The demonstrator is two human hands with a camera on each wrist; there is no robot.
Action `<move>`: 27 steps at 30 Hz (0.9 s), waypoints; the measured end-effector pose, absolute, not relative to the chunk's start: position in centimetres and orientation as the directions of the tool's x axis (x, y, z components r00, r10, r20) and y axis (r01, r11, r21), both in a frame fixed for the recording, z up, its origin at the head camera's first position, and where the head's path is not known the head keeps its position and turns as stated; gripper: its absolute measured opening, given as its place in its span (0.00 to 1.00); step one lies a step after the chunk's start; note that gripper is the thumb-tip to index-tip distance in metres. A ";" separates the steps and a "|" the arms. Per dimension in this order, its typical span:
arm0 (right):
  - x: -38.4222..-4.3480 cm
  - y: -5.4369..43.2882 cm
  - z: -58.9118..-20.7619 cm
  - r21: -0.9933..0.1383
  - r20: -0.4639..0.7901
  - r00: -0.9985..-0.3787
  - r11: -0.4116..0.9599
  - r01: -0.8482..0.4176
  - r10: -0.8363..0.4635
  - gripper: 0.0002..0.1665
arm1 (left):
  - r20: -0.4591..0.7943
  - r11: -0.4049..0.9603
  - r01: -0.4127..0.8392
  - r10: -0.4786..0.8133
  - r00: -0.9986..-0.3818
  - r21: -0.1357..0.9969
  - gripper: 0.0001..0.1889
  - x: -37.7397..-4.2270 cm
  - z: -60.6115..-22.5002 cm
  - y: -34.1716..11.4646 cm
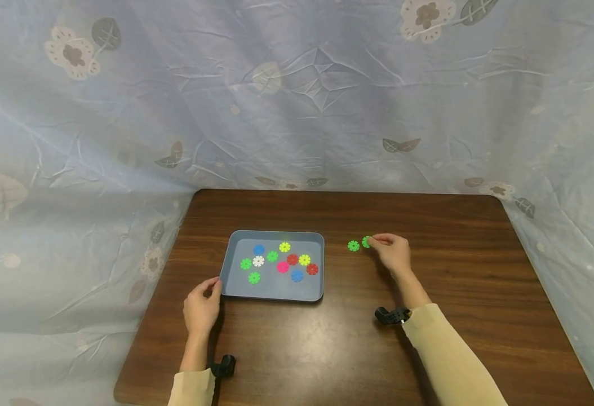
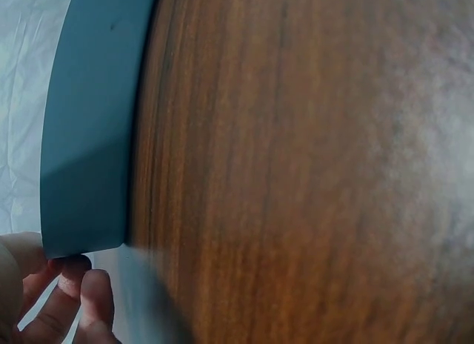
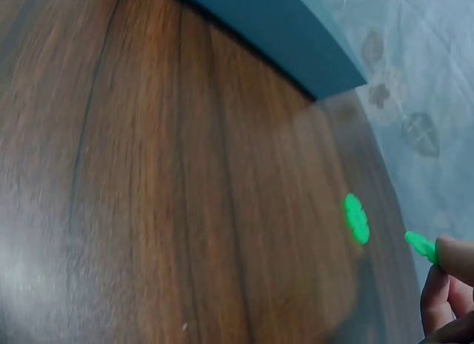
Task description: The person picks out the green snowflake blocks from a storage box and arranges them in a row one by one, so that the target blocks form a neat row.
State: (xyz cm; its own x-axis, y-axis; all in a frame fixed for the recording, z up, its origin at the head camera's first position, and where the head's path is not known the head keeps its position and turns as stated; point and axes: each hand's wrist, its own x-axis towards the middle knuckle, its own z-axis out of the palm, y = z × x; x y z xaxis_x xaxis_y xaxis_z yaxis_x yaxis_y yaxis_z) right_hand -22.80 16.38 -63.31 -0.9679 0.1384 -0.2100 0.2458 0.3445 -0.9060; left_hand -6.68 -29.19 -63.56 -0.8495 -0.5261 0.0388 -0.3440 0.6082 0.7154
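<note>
A grey tray holds several notched plastic snowflake discs, among them a white disc, a pink disc and a yellow disc. At its near left corner my left hand grips the rim, thumb and fingertips at the corner in the left wrist view. To the right of the tray, my right hand pinches a green snowflake disc between thumb and finger, its edge tilted up off the table. Another green snowflake disc lies flat on the wood just left of it.
The brown wooden table has rounded corners. Pale patterned cloth hangs behind it and at both sides. A black wrist camera sits on the right wrist, and another camera on the left.
</note>
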 end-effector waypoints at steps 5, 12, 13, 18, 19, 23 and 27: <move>-22.9 16.8 -63.7 -0.863 -0.223 -0.960 0.425 0.274 0.167 0.20 | 0.044 0.613 -0.342 -0.525 -0.850 0.712 0.13 -6.7 -63.6 -29.3; -23.0 17.3 -64.2 -0.778 -0.215 -0.963 0.566 0.271 0.165 0.22 | 0.051 0.618 -0.333 -0.518 -0.854 0.712 0.13 -6.7 -63.5 -29.2; -22.9 17.4 -64.2 -0.770 -0.211 -0.964 0.579 0.267 0.164 0.22 | 0.051 0.619 -0.333 -0.518 -0.854 0.711 0.13 -6.7 -63.6 -29.2; -22.8 17.7 -64.6 -0.741 -0.201 -0.965 0.618 0.263 0.169 0.23 | 0.052 0.622 -0.337 -0.521 -0.852 0.707 0.13 -6.8 -63.6 -29.2; -22.8 17.7 -64.7 -0.737 -0.199 -0.965 0.622 0.264 0.173 0.23 | 0.052 0.622 -0.337 -0.521 -0.852 0.707 0.13 -6.8 -63.7 -29.2; -22.7 17.7 -64.7 -0.730 -0.185 -0.964 0.630 0.263 0.189 0.24 | 0.055 0.622 -0.337 -0.523 -0.850 0.707 0.13 -6.7 -63.7 -29.2; -22.4 16.5 -64.1 -0.749 -0.138 -0.976 0.627 0.214 0.168 0.22 | 0.061 0.621 -0.334 -0.526 -0.849 0.709 0.13 -6.7 -63.6 -29.3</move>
State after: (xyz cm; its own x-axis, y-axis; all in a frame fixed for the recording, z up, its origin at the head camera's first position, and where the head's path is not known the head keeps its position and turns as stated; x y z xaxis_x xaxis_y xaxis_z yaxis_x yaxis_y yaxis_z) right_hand -22.44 16.50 -64.12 -0.9760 0.1682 -0.1381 0.2140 0.6274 -0.7487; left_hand -6.69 -29.27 -63.60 -0.8485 -0.5257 0.0605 -0.3340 0.6208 0.7093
